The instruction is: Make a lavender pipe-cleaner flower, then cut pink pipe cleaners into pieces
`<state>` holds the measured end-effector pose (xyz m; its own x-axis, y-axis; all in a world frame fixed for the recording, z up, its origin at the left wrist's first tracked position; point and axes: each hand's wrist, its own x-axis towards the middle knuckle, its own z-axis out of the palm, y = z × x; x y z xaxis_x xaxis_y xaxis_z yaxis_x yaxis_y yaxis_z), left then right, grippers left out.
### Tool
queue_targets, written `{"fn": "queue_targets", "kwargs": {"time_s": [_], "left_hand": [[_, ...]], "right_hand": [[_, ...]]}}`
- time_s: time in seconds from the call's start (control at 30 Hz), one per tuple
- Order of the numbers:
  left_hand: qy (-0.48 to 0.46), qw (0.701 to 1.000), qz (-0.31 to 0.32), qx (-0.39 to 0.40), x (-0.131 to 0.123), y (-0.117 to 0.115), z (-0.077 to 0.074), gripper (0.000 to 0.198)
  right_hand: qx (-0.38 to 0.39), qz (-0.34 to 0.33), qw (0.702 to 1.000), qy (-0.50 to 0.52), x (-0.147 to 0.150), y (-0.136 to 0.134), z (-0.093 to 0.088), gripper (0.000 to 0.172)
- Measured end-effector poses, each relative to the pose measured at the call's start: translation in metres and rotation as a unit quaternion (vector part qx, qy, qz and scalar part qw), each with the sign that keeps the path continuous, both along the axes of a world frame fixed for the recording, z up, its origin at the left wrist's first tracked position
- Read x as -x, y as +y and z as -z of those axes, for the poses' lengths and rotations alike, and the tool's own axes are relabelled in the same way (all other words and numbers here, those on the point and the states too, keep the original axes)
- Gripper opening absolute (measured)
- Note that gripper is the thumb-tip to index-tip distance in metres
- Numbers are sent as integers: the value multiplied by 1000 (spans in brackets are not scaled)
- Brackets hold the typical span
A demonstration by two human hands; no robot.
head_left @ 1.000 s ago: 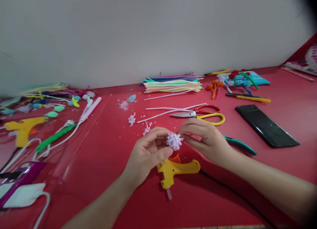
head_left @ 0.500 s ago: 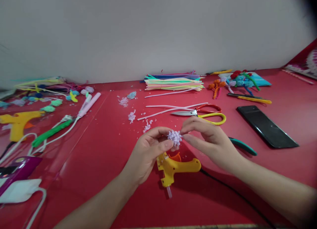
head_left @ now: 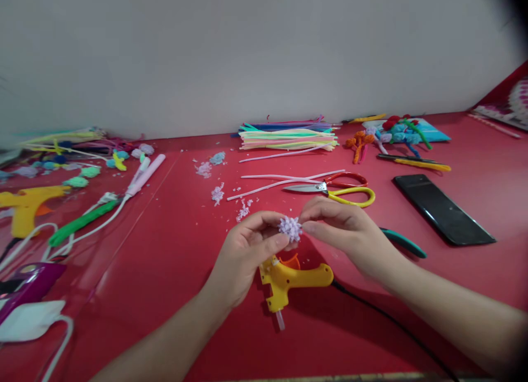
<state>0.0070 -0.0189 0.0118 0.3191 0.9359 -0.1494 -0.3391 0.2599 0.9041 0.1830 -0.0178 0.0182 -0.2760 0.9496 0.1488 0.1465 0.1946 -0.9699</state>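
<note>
A small spiky lilac pom-pom point(head_left: 290, 228) is held between the thumb and fingers of my left hand point(head_left: 256, 250). At its right edge, the thumb and forefinger of my right hand point(head_left: 338, 225) are pinched together. Whatever lies between those right fingertips is too small to make out. Below the pom-pom, a yellow glue gun point(head_left: 303, 277) with an orange trigger lies on the red table point(head_left: 165, 321), a clear glue stick poking from its end. Lilac clippings point(head_left: 243, 210) are scattered beyond my left hand.
Scissors point(head_left: 330, 189) lie beside loose lilac pipe cleaners point(head_left: 272, 178), before a multicoloured bundle point(head_left: 289, 137). Teal-handled pliers point(head_left: 404, 243) and a black phone point(head_left: 443, 208) are at right. Another glue gun point(head_left: 31, 206), cables and a pink pen-like tool point(head_left: 145, 175) sit at left.
My right fingertips stay at the pom-pom's right edge, with only a slight shift. The whole view has moved slightly; the things on the table lie as before.
</note>
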Motion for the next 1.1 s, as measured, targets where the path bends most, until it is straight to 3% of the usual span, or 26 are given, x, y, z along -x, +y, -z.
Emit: {"fn": "queue_targets", "kwargs": {"time_s": [0.6,0.77,0.83,0.97,1.03,1.1], "left_hand": [[-2,1000,24,-16,4,3,5,19],[-57,996,58,25,7,7,0,19],[-65,994,74,40,8,9,0,18],[-41,995,79,43,9,13,6,17],[4,997,73,21,9,15,8,17],[77,995,49,-30,8,15,8,17]], "right_hand": [[-36,7,999,-26,1,0,0,12],[-120,79,986,-88,-4,4,-4,13],[-74,44,991,-100,-5,6,-5,14],[143,-133,979,-54,-4,6,-1,22],[200,-141,970,-18,-1,5,2,23],[213,-107,971,-8,1,3,4,23]]}}
